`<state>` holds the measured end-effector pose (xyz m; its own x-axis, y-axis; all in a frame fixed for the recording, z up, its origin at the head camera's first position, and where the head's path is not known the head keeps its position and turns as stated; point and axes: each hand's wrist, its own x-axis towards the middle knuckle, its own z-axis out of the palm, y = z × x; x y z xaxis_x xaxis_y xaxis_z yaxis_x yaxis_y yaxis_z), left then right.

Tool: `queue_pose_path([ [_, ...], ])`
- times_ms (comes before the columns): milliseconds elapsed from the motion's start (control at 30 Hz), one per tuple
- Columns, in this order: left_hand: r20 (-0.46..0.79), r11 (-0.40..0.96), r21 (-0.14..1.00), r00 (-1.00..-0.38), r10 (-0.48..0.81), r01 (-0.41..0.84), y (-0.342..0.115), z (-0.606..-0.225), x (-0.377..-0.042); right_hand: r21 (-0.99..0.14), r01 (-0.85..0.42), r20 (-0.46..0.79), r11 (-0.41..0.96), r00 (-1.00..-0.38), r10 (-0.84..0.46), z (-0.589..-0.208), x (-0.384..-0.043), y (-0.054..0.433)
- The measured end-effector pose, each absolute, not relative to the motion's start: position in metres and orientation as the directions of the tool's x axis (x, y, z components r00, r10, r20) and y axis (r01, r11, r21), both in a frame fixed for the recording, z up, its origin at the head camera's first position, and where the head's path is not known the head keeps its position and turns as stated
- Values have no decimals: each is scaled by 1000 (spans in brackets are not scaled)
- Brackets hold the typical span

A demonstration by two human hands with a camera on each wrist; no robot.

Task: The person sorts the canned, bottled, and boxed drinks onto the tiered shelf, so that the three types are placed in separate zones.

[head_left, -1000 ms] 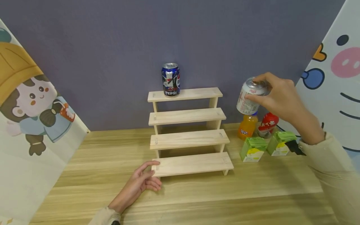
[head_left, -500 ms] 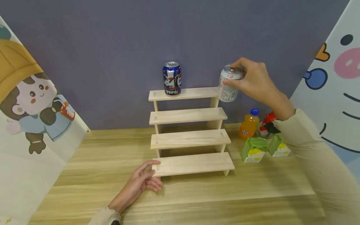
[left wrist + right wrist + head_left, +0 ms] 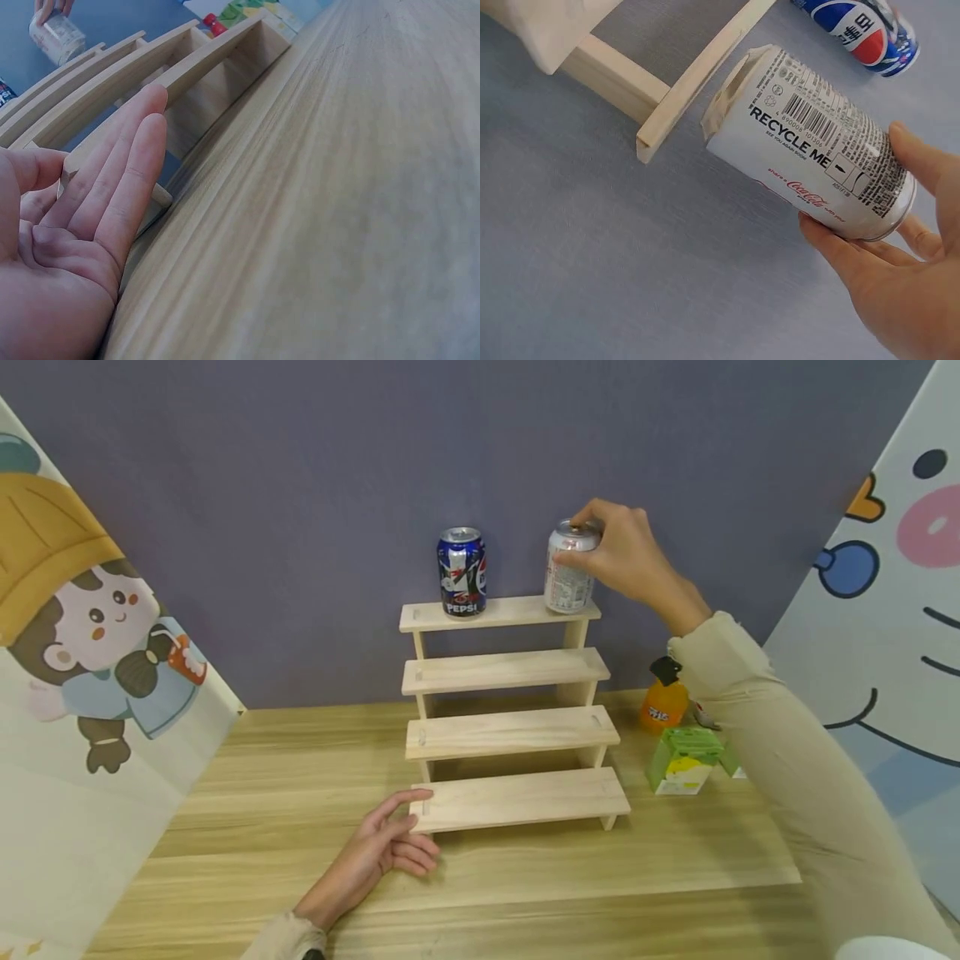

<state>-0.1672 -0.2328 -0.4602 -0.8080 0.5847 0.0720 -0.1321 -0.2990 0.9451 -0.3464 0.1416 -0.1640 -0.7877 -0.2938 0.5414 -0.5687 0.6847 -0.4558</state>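
Note:
My right hand (image 3: 626,552) grips a white Coca-Cola can (image 3: 567,583) from above, fingers and thumb around its upper end. The can is upright, its base right at the right end of the top step of a pale wooden step stand (image 3: 517,799). In the right wrist view, the can (image 3: 802,142) shows its "Recycle me" print and barcode. On the same step, to the left, stands a blue Pepsi can (image 3: 462,572). My left hand (image 3: 375,847) holds the left end of the lowest step with thumb and index finger; its other fingers (image 3: 135,176) stretch along the front below the board.
Right of the stand, on the wood-grain table (image 3: 315,760), are an orange drink bottle (image 3: 663,706) and a green carton (image 3: 684,762). A second carton (image 3: 733,762) is mostly hidden by my right sleeve. A grey wall (image 3: 300,527) rises behind, with cartoon panels on both sides.
My right hand has carried the white Coca-Cola can leftward from above the bottles and brought it to the top step's right end. My left hand has stayed at the lowest step.

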Motion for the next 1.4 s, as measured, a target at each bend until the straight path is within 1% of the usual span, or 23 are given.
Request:
queue_pose_path([
  [133,73,-298,946,-810,582,-129,-231,-460,-167,-487,-544,517,684,-810,-277,-165,-357,137],
  [233,69,-296,946,-808,585,-133,-229,-460,-168,-495,-536,512,684,-816,-269,-168,-362,136],
  [567,85,-287,952,-810,580,-106,-228,-459,-172,-504,-575,572,645,-781,-251,-181,-366,136],
  [700,85,-279,955,-810,580,-100,-229,-459,-171,-468,-578,558,669,-780,-283,-184,-365,139],
  [833,84,-272,958,-812,578,-94,-231,-461,-169,-408,-598,559,690,-761,-329,-191,-363,147],
  [1000,86,-281,954,-806,586,-102,-234,-462,-167,-378,-600,581,705,-747,-324,-200,-355,161],
  [1200,85,-280,954,-808,583,-102,-233,-462,-167,-342,-589,593,732,-740,-318,-201,-336,178],
  [1400,85,-277,956,-806,585,-100,-232,-462,-168,-315,-558,557,768,-763,-326,-207,-310,197],
])
